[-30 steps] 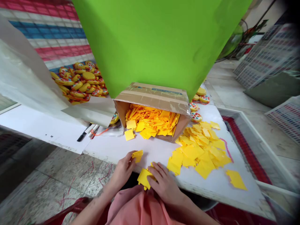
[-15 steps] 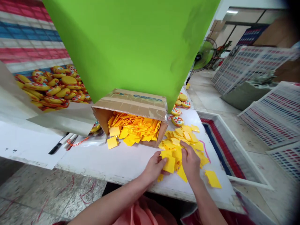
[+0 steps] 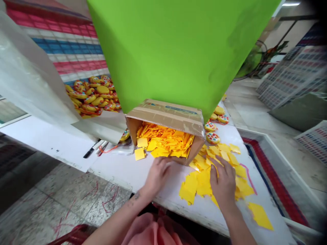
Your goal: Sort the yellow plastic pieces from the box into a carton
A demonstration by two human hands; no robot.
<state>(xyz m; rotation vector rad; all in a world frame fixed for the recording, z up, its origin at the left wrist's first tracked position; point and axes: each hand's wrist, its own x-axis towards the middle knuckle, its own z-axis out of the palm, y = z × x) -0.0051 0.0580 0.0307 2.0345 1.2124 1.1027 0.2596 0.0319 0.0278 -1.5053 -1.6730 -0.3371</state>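
Right hand point(image 3: 223, 180) spreads loosely over yellow pieces point(image 3: 203, 182) while the left hand point(image 3: 157, 173), blurred, curls beside a carton point(image 3: 166, 115), any grip indiscernible.

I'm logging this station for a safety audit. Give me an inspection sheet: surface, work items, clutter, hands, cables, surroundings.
Surface: white tabletop, small dark marks toward the left.
Work items: flat yellow pieces loose at right; more inside the cardboard box, its opening facing the person.
Clutter: pens and an orange cord.
Hands: left hand at the box's opening, grip unclear; right hand over the loose pieces, fingers spread.
Cables: nothing seen.
Surroundings: green panel behind the box, fan at right rear, red strands on the floor.
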